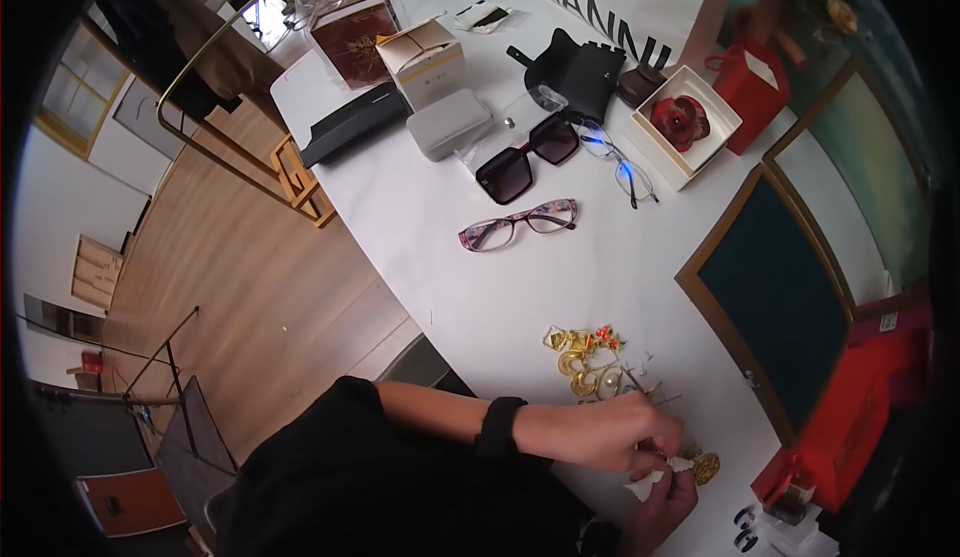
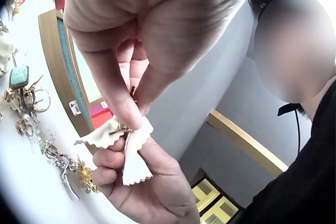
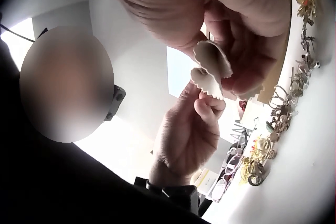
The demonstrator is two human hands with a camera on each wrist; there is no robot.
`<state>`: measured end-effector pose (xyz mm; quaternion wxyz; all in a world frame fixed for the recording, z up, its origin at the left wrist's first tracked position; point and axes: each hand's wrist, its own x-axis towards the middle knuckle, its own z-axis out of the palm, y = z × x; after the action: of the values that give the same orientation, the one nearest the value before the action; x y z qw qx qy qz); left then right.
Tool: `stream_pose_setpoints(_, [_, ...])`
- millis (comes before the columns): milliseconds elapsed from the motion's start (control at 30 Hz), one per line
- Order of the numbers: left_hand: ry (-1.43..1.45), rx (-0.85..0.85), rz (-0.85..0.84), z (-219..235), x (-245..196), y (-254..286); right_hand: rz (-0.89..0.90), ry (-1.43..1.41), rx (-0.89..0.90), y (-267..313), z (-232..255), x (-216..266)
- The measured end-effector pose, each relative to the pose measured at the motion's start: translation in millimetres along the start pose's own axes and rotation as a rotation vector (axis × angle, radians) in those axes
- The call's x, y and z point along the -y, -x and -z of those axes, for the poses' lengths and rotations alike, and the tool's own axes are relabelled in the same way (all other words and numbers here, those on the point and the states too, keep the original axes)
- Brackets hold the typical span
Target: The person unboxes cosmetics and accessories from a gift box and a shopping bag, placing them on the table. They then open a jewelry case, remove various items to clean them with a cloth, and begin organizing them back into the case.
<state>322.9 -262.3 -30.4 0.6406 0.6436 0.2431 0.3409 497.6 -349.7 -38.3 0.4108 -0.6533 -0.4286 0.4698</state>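
Note:
Both hands meet over the near part of the white table. A small off-white cloth (image 2: 137, 165) with zigzag edges is folded between them. At its fold, the left hand (image 1: 605, 432) pinches a small gold-coloured piece of jewellery (image 2: 124, 127) between thumb and finger; cloth and fingertips hide most of it. From below, the right hand (image 1: 668, 515) grips the cloth, its fingers curled. Beside the hands lies a gold flower-like ornament (image 1: 706, 469). A row of jewellery runs along the table, including a ring with a turquoise stone (image 2: 19, 76) and gold hoop earrings (image 1: 575, 369).
Patterned eyeglasses (image 1: 518, 225), sunglasses (image 1: 528, 157) and thin-framed glasses (image 1: 622, 165) lie farther back, near a grey case (image 1: 448, 123). A box with a red flower (image 1: 680, 122) stands behind. To the right are a wood-framed dark board (image 1: 775, 287) and a red box (image 1: 840, 427).

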Motion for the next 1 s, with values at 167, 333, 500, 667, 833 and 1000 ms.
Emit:
stream_pose_setpoints(167, [0.002, -0.092, -0.029, -4, -4, -2, -0.024, -0.040, -0.140, 1, -10, 13])
stream_pose_setpoints(333, [-0.027, -0.134, -0.062, 1, -5, -3, 0.430, 0.298, -0.027, 5, -5, -5])
stream_pose_setpoints(500, [-0.028, -0.108, 0.090, 1, -9, -3, -0.114, -0.321, 0.011, 8, -7, -1])
stream_pose_setpoints(667, [-0.119, -0.064, -0.080, 2, -5, -5, 0.052, -0.212, -0.108, 2, -16, -2])
stream_pose_setpoints(833, [-0.059, 0.004, -0.060, 7, -4, -5, 0.031, -0.143, -0.020, 4, -9, 7])
stream_pose_setpoints(1000, [-0.104, 0.051, -0.073, 8, -2, -4, 0.133, 0.074, 0.014, 0, 1, 3])
